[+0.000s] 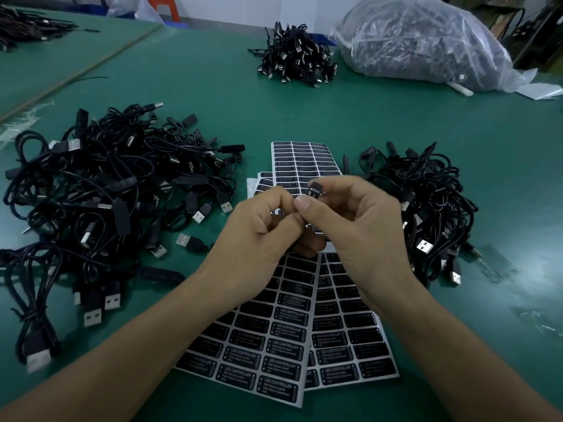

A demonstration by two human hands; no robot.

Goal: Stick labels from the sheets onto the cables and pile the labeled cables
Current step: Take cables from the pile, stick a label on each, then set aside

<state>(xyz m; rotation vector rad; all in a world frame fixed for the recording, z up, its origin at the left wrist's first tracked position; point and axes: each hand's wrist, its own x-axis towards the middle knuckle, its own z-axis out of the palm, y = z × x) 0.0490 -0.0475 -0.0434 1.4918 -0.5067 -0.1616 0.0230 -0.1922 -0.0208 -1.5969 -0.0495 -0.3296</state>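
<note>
One small black controller block [315, 188] on a cable is what I hold, raised in the middle of the frame above the label sheets [274, 345]. My right hand [356, 220] is curled round it, thumb against its near end and forefinger over the top, so only its far end shows past my knuckles. My left hand [265, 233] meets it from the left, finger and thumb pinched narrow on that same near end and touching my right thumb. Whether a label is caught in that pinch I cannot tell; the spot is small and covered. The rest of the cable is hidden under my palms.

What the next press turns on: the block lies just up and to the right of my left fingertips, and its long axis, as far as I can judge, runs away from me toward the top of the frame. My right hand is the nearer one and carries it, so I judge the left must smooth along that axis.

Three sheets fan out beneath my wrists on the green table [304, 111]. A loose heap of cables [106, 193] fills the left of the frame, a smaller heap [426, 202] sits at the right, near my right hand. Which heap is labelled I cannot tell. A third pile [297, 57] and a full plastic bag [423, 41] lie at the top
</note>
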